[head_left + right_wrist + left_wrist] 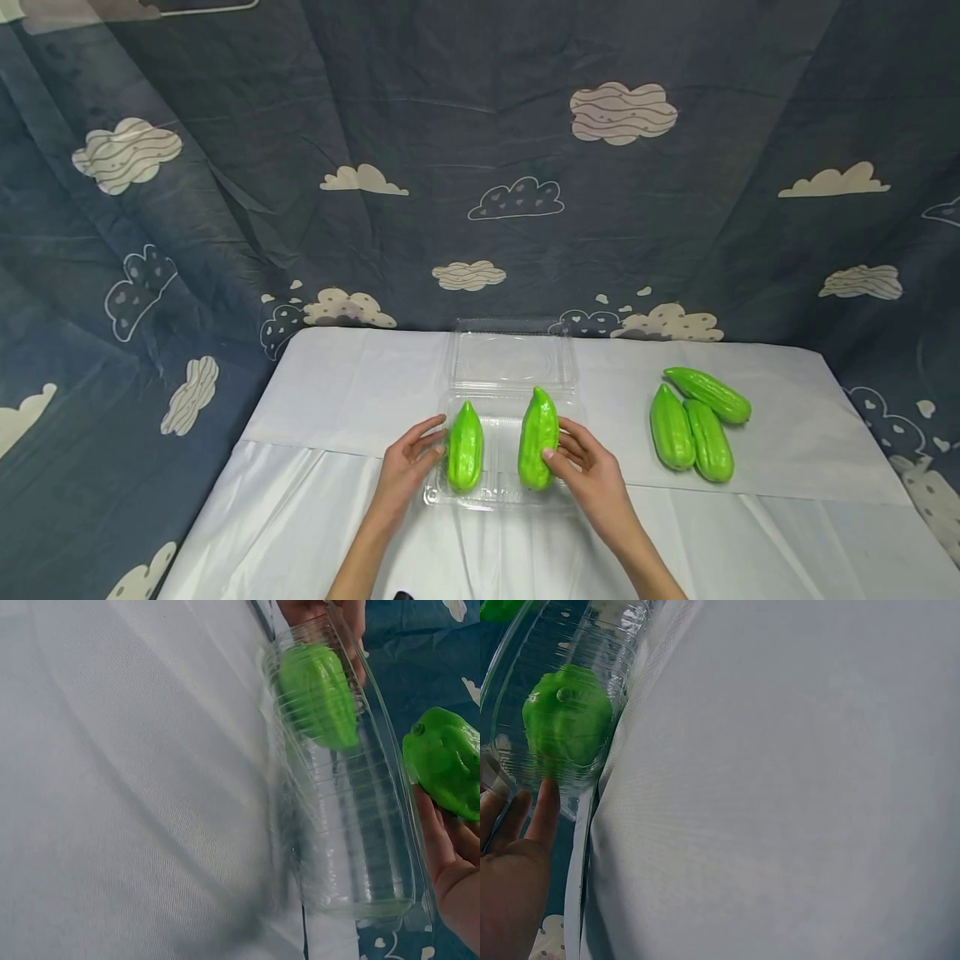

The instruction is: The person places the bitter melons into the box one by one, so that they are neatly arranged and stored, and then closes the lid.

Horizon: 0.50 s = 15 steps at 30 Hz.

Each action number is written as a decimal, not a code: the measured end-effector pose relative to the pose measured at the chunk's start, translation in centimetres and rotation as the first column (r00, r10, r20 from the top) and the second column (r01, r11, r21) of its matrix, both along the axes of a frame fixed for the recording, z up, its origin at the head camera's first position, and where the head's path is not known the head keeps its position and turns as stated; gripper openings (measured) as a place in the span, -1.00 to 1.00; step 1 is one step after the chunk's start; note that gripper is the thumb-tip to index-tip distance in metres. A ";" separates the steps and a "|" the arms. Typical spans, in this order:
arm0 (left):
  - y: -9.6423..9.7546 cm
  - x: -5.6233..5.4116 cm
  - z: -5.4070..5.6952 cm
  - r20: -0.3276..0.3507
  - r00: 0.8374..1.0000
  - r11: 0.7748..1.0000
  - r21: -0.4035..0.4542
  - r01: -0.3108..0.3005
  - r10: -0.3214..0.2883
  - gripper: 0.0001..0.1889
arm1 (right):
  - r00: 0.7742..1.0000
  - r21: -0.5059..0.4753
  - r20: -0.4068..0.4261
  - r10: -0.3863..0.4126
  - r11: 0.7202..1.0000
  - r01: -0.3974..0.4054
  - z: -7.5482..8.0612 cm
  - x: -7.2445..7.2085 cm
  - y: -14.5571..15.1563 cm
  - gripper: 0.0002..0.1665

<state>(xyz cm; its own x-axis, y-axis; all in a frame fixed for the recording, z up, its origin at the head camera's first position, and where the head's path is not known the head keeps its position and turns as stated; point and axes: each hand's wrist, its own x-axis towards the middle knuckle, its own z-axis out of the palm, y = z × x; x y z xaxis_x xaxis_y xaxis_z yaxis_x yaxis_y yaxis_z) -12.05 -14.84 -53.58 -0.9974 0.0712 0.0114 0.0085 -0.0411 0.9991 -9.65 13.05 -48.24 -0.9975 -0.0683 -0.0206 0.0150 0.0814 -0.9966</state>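
Observation:
A bright green, ridged bitter melon (538, 438) is in my right hand (596, 479), pinched between thumb and fingers above the right part of a clear plastic clamshell box (498, 502). Another bitter melon (465, 447) lies in the left part of the box, its pointed end away from me. At the box's left side is my left hand (411, 471); in the left wrist view its fingers (546, 814) reach up against the plastic wall, loosely extended. The right wrist view shows the held melon (444, 761) apart from the box wall.
Three more bitter melons (693, 427) lie together on the white cloth (787, 442) to the right. The box's lid (512, 358) stands open at the back. Behind the table hangs a dark curtain (480, 142) with cloud prints. A small black object (403, 595) shows at the bottom edge.

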 end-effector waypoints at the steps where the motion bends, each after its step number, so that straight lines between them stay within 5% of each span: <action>1: 0.0 0.0 0.0 0.007 1.000 1.000 0.000 -0.001 0.001 -0.52 | 1.000 0.008 0.003 -0.001 1.000 0.001 0.0 0.0 -0.1 -0.39; 15: 0.0 0.1 0.1 0.004 1.000 1.000 -0.005 -0.010 0.010 -0.51 | 0.999 -0.009 0.007 0.053 0.999 -0.053 -0.4 -0.9 -1.5 -0.46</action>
<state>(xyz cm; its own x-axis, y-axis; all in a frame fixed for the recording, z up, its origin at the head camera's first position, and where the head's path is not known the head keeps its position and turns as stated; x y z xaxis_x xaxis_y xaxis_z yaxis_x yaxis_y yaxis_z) -11.93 -14.80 -53.51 -0.9981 0.0618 0.0075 0.0053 -0.0357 0.9993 -10.52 11.56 -48.61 -0.9922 -0.1215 -0.0269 0.0180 0.0737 -0.9971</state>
